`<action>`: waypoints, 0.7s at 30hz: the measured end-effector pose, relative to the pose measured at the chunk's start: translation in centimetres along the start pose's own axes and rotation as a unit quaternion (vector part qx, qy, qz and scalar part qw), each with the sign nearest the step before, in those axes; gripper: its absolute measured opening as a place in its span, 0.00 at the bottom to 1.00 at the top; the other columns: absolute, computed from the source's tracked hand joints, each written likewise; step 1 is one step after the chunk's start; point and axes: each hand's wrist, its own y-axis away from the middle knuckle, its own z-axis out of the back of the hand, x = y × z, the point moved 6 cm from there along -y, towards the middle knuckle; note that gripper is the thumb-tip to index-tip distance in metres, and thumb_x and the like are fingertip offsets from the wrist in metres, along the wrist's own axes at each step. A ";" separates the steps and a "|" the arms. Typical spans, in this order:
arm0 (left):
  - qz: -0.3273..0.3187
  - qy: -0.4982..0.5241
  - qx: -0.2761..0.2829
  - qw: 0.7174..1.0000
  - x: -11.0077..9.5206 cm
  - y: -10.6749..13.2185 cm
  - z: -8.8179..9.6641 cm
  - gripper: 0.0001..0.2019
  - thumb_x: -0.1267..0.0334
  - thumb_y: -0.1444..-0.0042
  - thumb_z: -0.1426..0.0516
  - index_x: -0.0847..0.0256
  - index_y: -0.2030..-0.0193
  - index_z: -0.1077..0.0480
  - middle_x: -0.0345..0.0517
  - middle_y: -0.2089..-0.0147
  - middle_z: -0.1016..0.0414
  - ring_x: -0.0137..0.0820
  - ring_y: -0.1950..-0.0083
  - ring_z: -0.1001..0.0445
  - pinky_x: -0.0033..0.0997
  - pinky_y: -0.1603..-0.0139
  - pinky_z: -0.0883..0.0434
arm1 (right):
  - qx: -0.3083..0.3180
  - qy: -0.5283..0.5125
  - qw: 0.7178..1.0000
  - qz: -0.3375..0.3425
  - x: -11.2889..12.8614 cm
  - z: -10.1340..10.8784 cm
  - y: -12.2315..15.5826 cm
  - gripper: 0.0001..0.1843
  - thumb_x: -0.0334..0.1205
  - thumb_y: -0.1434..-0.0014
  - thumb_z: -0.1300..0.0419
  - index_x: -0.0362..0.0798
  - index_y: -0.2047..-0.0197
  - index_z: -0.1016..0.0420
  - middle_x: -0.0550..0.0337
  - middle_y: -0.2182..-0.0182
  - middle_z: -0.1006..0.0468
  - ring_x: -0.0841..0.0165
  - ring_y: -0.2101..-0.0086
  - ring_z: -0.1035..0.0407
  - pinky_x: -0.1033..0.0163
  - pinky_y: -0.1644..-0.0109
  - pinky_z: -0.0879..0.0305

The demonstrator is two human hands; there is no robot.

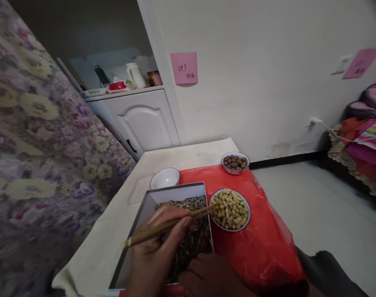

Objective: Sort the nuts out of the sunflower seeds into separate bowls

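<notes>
My left hand (158,243) is closed around a pair of wooden chopsticks (153,234), held above an open box. The chopstick tips reach over the box's right wall to the peanuts (231,208) in a blue-rimmed bowl (249,212). Whether a peanut sits between the tips is too small to tell. Striped sunflower seeds, with some brown pieces among them (191,243), lie in the grey-walled box (175,192). My right hand (212,274), in shadow, has its fingers curled over the box's near right corner. Part of the box is hidden under both hands.
Beyond the box stands a white bowl (165,178). A bowl of brown round nuts (234,162) is at the table's far right. Red plastic sheeting (262,239) covers part of the cream tablecloth (113,231). A floral curtain (52,165) hangs at left, and a white wall rises behind.
</notes>
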 end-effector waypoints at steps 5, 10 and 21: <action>0.012 0.016 0.000 1.000 0.2 0.1 -0.1 0.04 0.66 0.40 0.41 0.56 0.61 0.23 0.40 0.67 0.24 0.30 0.64 0.23 0.29 0.63 0.26 | 0.036 0.012 0.999 0.003 0.1 -0.2 0.0 0.13 0.41 0.37 0.43 0.50 0.72 0.38 0.65 0.79 0.30 0.70 0.78 0.38 0.64 0.78 0.52; 0.023 -0.025 -0.028 0.999 0.0 0.3 1.5 0.04 0.65 0.40 0.42 0.55 0.62 0.24 0.39 0.66 0.23 0.30 0.64 0.24 0.27 0.62 0.27 | 0.041 0.004 0.999 -0.004 0.2 0.0 0.0 0.11 0.40 0.37 0.42 0.50 0.71 0.36 0.65 0.78 0.29 0.69 0.77 0.36 0.63 0.78 0.50; 0.193 -0.102 0.086 0.972 6.3 5.1 6.6 0.09 0.55 0.43 0.40 0.58 0.66 0.24 0.41 0.71 0.23 0.32 0.69 0.23 0.26 0.69 0.28 | -0.049 -0.074 0.996 0.018 0.4 2.2 0.0 0.13 0.31 0.32 0.53 0.47 0.64 0.30 0.62 0.77 0.26 0.70 0.78 0.35 0.65 0.75 0.45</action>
